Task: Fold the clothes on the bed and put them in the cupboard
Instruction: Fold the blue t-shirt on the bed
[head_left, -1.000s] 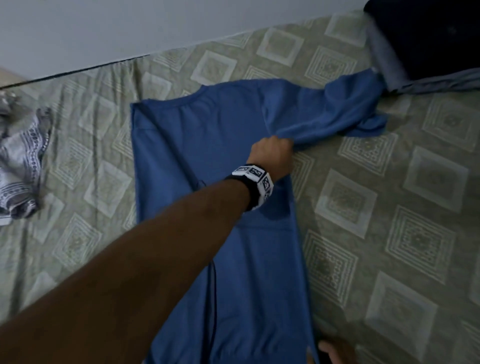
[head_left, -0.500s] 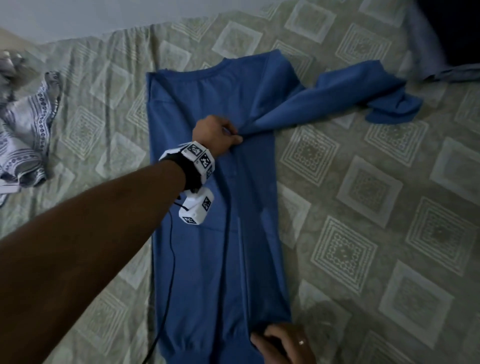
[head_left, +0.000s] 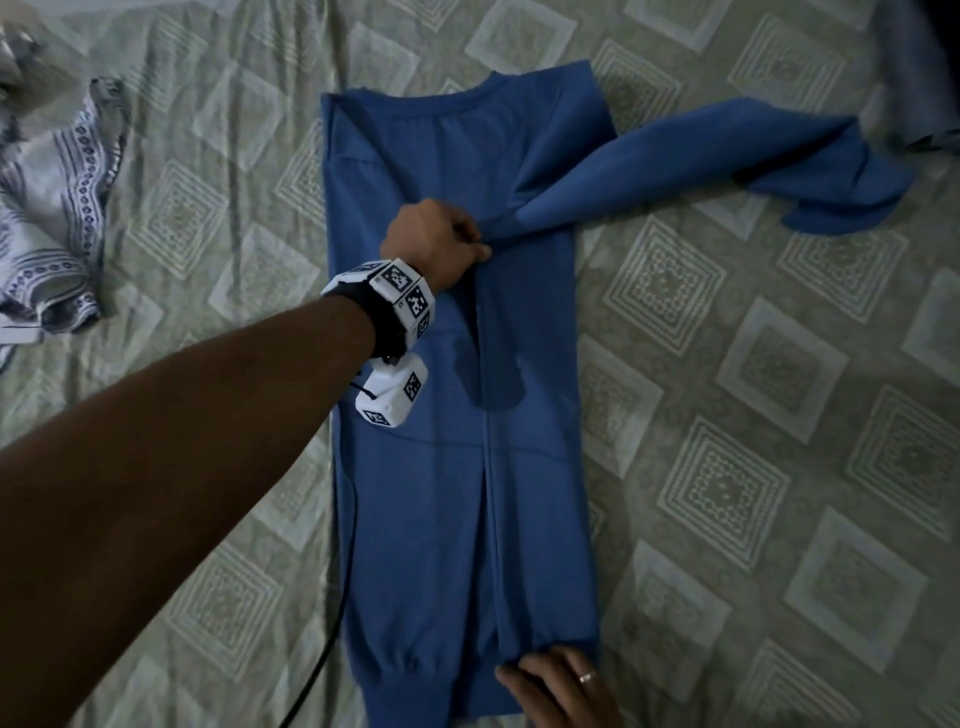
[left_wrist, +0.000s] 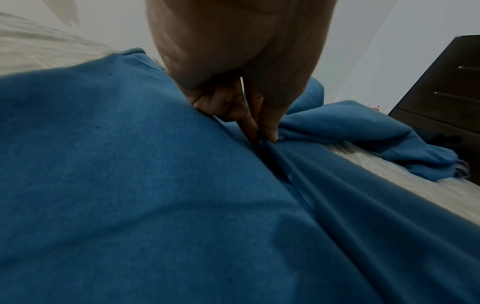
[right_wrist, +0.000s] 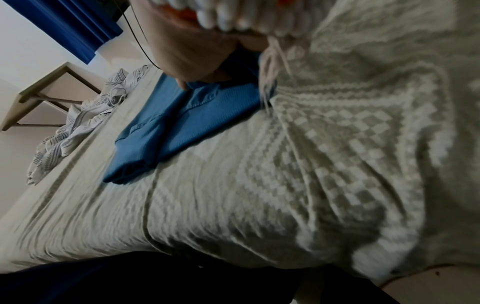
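Note:
A blue sweatshirt (head_left: 415, 519) lies flat on the bed, neck away from me, its right side folded in to a centre line. My left hand (head_left: 480, 244) pinches the folded edge where the sleeve starts; the left wrist view shows the left hand (left_wrist: 262, 137) with thumb and forefinger closed on that ridge of cloth. The loose sleeve (head_left: 727, 161) trails off to the right across the sheet. At the near end my right hand (head_left: 550, 680) holds the folded corner of the hem, thumb on top in the right wrist view (right_wrist: 182, 84).
A crumpled white patterned garment (head_left: 52, 208) lies at the bed's left side. A dark bundle (head_left: 914, 67) sits at the far right corner. The patterned bedsheet (head_left: 779, 415) spreads right of the sweatshirt. A dark cupboard (left_wrist: 446, 92) and a wooden table (right_wrist: 46, 88) stand beyond the bed.
Both hands have carried the sweatshirt's right edge leftward onto its middle, so the body is now narrower. The sleeve has been pulled straighter to the right.

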